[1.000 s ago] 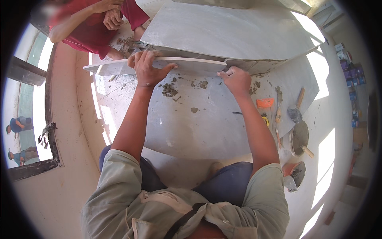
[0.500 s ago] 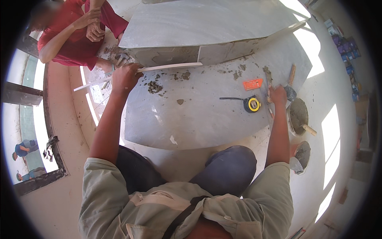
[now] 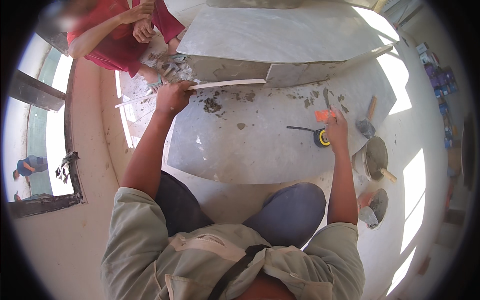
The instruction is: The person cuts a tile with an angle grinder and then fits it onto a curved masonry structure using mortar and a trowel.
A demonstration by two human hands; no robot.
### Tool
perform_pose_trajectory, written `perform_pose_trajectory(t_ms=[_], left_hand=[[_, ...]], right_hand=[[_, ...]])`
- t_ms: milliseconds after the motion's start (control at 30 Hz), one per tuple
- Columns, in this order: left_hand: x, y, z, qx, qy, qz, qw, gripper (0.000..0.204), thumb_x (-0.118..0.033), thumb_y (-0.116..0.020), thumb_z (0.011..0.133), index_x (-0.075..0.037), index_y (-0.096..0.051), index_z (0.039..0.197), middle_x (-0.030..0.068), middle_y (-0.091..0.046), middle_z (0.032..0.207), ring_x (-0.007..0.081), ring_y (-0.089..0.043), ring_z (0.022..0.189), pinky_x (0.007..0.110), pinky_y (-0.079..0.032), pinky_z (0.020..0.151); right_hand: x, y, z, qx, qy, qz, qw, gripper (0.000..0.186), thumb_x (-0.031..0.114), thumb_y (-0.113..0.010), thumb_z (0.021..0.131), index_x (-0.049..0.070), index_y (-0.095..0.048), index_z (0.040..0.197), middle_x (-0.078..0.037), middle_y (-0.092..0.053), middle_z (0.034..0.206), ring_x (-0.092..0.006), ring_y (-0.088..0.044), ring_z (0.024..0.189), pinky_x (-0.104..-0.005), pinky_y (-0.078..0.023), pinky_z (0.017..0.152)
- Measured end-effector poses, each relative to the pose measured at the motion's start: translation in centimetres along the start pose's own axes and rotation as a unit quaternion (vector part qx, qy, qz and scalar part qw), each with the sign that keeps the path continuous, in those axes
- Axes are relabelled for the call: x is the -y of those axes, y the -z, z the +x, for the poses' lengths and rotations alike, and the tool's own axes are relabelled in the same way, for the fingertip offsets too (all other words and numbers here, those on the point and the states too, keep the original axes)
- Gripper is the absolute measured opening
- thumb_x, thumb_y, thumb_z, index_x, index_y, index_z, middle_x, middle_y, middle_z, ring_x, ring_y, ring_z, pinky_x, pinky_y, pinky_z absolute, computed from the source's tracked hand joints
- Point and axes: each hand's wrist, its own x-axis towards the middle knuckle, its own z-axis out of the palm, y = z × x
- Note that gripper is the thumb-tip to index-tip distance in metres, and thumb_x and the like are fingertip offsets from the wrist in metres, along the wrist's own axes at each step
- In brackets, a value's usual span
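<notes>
My left hand (image 3: pixel 173 98) grips a long, thin white strip (image 3: pixel 227 83) along the slab's far left side; one end sticks out past the slab. My right hand (image 3: pixel 337 131) is closed on a narrow, mortar-smeared trowel (image 3: pixel 327 98), its blade pointing away from me. The fingers cover its handle. Beside that hand lie a flat orange piece (image 3: pixel 322 116), partly covered, and a black-and-yellow tape measure (image 3: pixel 320 138) with its tape pulled out a little. Under both arms spreads a large grey slab (image 3: pixel 240 155) with scattered mortar lumps (image 3: pixel 212 105).
A wooden-handled tool with a dark head (image 3: pixel 366 128) lies at the right. Near it stand a mortar bucket (image 3: pixel 376 156) with a handle poking out and a smaller bucket (image 3: pixel 378 206). Beyond rises a grey-topped block (image 3: pixel 280 37). A person in red (image 3: pixel 117 37) sits far left.
My right hand has shifted left over the slab with the narrow trowel, closer to the orange piece and tape measure. My left hand still holds the white strip. The whole view has shifted slightly.
</notes>
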Motion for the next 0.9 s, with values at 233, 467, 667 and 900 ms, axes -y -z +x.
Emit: perform_pose_trajectory(t_ms=[233, 467, 667, 900], left_hand=[[2.0, 5.5, -0.5, 0.007, 0.165, -0.026, 0.986, 0.028, -0.025, -0.081, 0.081, -0.012, -0.077, 0.106, 0.0134, -0.074, 0.082, 0.0342, -0.071, 0.075, 0.043, -0.053, 0.070], [3.7, 11.8, -1.9, -0.141, 0.136, 0.007, 0.981, 0.028, -0.029, -0.082, 0.081, -0.013, -0.077, 0.103, 0.0121, -0.074, 0.081, 0.0327, -0.072, 0.073, 0.041, -0.054, 0.067], [6.4, 13.3, -3.2, -0.222, 0.168, -0.007, 0.961, 0.025, -0.029, -0.084, 0.079, -0.014, -0.079, 0.099, 0.0125, -0.073, 0.078, 0.0305, -0.071, 0.068, 0.039, -0.053, 0.062], [9.5, 12.3, -4.4, -0.276, 0.124, -0.075, 0.950, 0.026, -0.027, -0.086, 0.079, -0.010, -0.080, 0.097, 0.0102, -0.068, 0.063, 0.0186, -0.063, 0.049, 0.031, -0.049, 0.054]], right_hand=[[14.3, -4.4, -3.7, 0.210, -0.074, 0.041, 0.974, 0.044, 0.012, -0.049, 0.101, 0.011, -0.050, 0.145, -0.009, -0.061, 0.089, -0.0151, -0.057, 0.060, -0.0328, -0.050, 0.050], [19.7, -14.4, -6.0, 0.084, -0.059, 0.163, 0.981, 0.042, 0.018, -0.041, 0.106, 0.011, -0.047, 0.147, -0.010, -0.061, 0.093, -0.0155, -0.053, 0.058, -0.0352, -0.045, 0.046], [23.3, -18.3, -6.3, -0.008, -0.120, 0.255, 0.960, 0.045, 0.016, -0.035, 0.107, 0.010, -0.042, 0.151, -0.010, -0.059, 0.103, -0.0159, -0.051, 0.058, -0.0348, -0.044, 0.047], [23.3, -20.5, -4.7, -0.042, -0.139, 0.347, 0.927, 0.048, 0.014, -0.038, 0.105, 0.010, -0.041, 0.152, -0.011, -0.057, 0.097, -0.0162, -0.052, 0.056, -0.0348, -0.046, 0.046]])
